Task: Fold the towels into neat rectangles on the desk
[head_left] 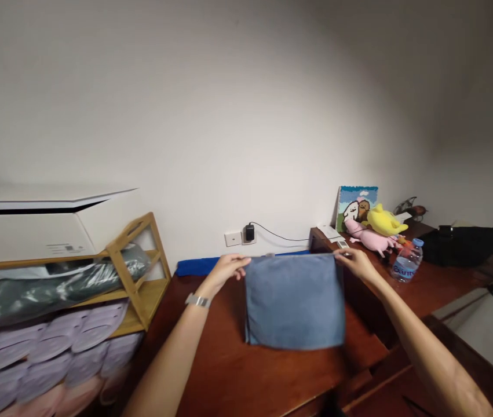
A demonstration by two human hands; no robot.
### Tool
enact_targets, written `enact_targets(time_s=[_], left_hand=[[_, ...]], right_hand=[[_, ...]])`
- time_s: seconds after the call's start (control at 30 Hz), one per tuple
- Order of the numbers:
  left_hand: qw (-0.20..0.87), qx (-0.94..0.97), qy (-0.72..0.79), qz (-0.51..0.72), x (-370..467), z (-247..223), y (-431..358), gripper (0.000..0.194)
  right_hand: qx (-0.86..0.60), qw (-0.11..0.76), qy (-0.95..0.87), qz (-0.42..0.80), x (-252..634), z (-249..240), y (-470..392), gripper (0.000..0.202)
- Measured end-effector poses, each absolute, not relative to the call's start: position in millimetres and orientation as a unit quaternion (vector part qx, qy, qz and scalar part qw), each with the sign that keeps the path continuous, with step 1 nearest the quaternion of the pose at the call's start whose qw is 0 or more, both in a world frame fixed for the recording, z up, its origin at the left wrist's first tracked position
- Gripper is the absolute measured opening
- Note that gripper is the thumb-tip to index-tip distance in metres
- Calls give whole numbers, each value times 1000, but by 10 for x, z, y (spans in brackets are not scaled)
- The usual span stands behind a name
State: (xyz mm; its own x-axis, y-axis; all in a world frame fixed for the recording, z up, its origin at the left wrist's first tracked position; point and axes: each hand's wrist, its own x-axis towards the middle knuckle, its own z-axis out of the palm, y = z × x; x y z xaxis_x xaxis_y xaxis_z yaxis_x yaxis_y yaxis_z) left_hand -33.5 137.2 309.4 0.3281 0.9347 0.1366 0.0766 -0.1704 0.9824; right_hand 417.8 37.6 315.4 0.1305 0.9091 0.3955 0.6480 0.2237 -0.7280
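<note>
Blue-grey cloth [295, 304] held up by its top corners

The white box [20, 234] sat at nine to ten o'clock from the cloth, on top of a wooden rack [132, 281]. A dark slit ran under its lid, and its contents could not be seen. Below it, the rack held a dark green bundle [55, 289] in shiny clear plastic; rows of lilac slippers [57, 336] lay lower still. A clear plastic bottle [408, 262] with a blue cap stood upright at two to three o'clock, near the pink plush [370, 236] and yellow plush [384, 221]; how full it was could not be told.

The cloth hung between the two sets of fingers and below them, in front of the red-brown tabletop [220, 359]. The fingers of the left hand [229, 267] were pinched narrow on its ten o'clock corner, and those of the right hand [356, 263] on its two o'clock corner. Its upper edge was drawn nearly straight. Whether its lower edge touched the tabletop could not be told.
</note>
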Motion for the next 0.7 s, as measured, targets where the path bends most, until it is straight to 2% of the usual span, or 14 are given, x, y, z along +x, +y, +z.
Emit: enact_targets(time_s=[0.17, 0.3, 0.5, 0.7], left_hand=[[445, 626, 374, 521, 150, 3190, 2146, 54], [375, 645, 378, 549, 360, 2937, 2369, 46], [286, 708, 406, 502, 603, 1883, 2106, 26], [239, 759, 449, 406, 733, 776, 1693, 19]], right_hand=[[-630, 486, -604, 47, 4410, 3332, 1320, 27], [-643, 501, -580, 13, 4615, 3095, 1641, 32], [-705, 448, -550, 22, 4748, 2017, 1661, 30], [-748, 413, -517, 53, 4442, 825, 1368, 13]])
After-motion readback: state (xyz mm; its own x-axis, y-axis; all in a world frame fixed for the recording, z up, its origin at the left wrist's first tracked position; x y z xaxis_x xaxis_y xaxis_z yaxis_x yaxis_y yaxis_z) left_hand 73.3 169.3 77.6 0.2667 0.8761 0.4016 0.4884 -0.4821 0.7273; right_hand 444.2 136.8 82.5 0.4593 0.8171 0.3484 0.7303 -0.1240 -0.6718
